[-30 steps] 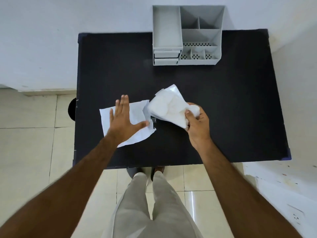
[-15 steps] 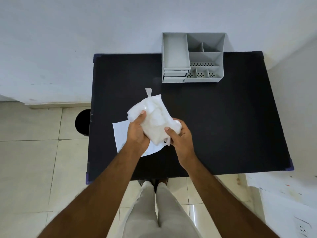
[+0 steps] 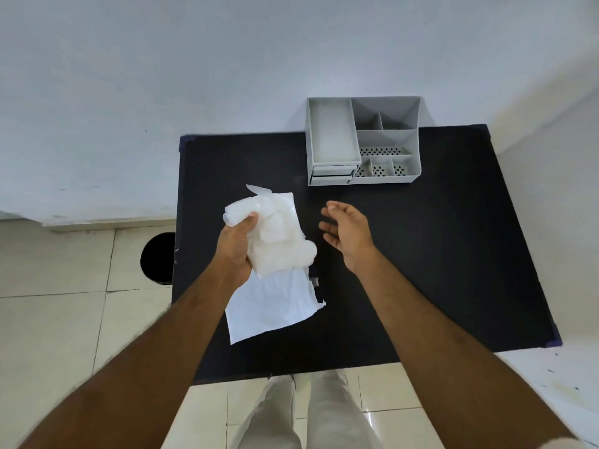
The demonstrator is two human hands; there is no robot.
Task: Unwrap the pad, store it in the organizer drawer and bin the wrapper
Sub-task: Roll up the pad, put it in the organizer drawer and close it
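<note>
Head view, looking down: one black worktop (image 3: 421,254) stands against a pale wall, with two bare forearms reaching over its near edge. One left hand (image 3: 235,251) is closed around one crumpled white pad (image 3: 278,234), thumb on top near the pad's upper left end, fingers wrapped under its lower edge; the pad is lifted above the worktop and hangs over the far part of the wrapper. One right hand (image 3: 348,233) is empty, palm turned toward the left, fingers loosely spread and slightly curled, well apart from the pad and not touching anything.

One flat white wrapper (image 3: 275,306) lies on the worktop below the left hand, its near corner pointing toward the front edge; a small torn tab shows at its right side.

One grey organizer (image 3: 363,140) sits at the far edge of the worktop against the wall. It has one long open tray on its left with two shut drawers (image 3: 331,175) stacked beneath it, and several smaller compartments on its right, some with perforated floors.

One round black bin (image 3: 158,258) stands on the tiled floor, just beside the worktop's left edge. Two legs in light trousers show beneath the near edge.
</note>
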